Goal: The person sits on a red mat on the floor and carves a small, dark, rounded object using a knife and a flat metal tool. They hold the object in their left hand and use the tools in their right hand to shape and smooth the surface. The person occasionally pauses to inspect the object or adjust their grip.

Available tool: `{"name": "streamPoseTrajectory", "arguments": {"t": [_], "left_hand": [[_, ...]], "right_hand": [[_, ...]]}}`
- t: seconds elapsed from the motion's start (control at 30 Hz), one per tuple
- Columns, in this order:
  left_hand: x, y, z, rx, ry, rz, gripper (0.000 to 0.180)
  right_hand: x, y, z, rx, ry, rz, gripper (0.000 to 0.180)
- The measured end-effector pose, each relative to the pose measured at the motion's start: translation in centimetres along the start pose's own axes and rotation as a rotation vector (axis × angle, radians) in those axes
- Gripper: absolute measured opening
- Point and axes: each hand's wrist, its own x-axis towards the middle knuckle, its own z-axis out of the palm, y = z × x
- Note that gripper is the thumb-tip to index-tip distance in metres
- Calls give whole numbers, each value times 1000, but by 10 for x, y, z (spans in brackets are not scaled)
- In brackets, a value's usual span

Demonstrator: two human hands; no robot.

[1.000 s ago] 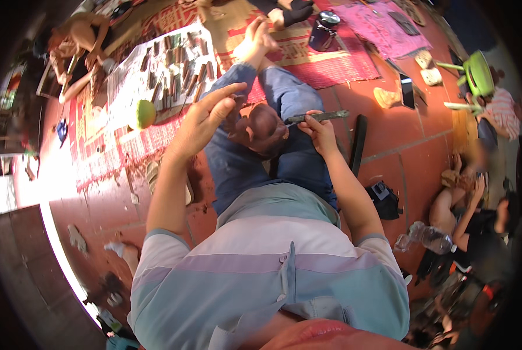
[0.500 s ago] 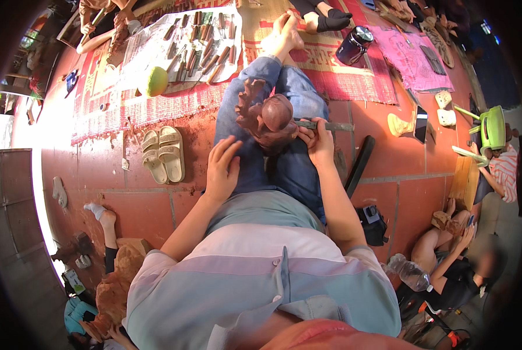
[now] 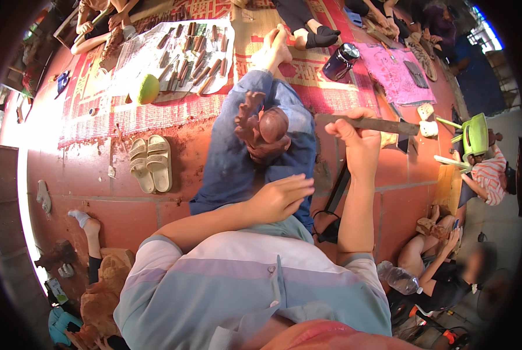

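My right hand [image 3: 356, 137] is raised to the right of my knees, its fingers wrapped around a long, flat, dark file [image 3: 383, 125]. The file points rightward, and its narrower end shows left of the hand. In front of my belly, my left hand [image 3: 281, 197] is open with the fingers stretched out, holding nothing. Between my jeans-covered legs rests a reddish-brown wooden carving [image 3: 272, 125] with a smooth round head and a branching, jagged part on its left. Neither hand touches it.
Ahead, a patterned red mat [image 3: 173, 119] bears several carving tools [image 3: 200, 61] on paper, a green round fruit [image 3: 146, 88] and a dark flask [image 3: 341, 62]. Sandals [image 3: 151, 164] lie to my left. A green stool [image 3: 477, 139] and a plastic bottle [image 3: 400, 277] are right, near other people.
My right hand has lifted the file away from the carving, up and to the right. My left hand has come back toward my belly and rightward. The carving stays between my legs.
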Motion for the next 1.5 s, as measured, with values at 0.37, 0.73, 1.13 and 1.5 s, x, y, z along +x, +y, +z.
{"name": "streamPoseTrajectory", "arguments": {"t": [0.37,0.73,1.13,1.5], "left_hand": [[28,-23,-93,-437,444,-560,63],[16,-53,-96,-597,195,-603,41],[22,-50,-98,-577,208,-651,40],[17,-53,-97,-569,154,-607,40]], "right_hand": [[18,-28,76,-787,-664,-154,14],[46,-22,69,-645,-762,-237,15],[90,-25,51,-868,-331,-192,12],[78,-15,47,-738,-365,-205,10]]}}
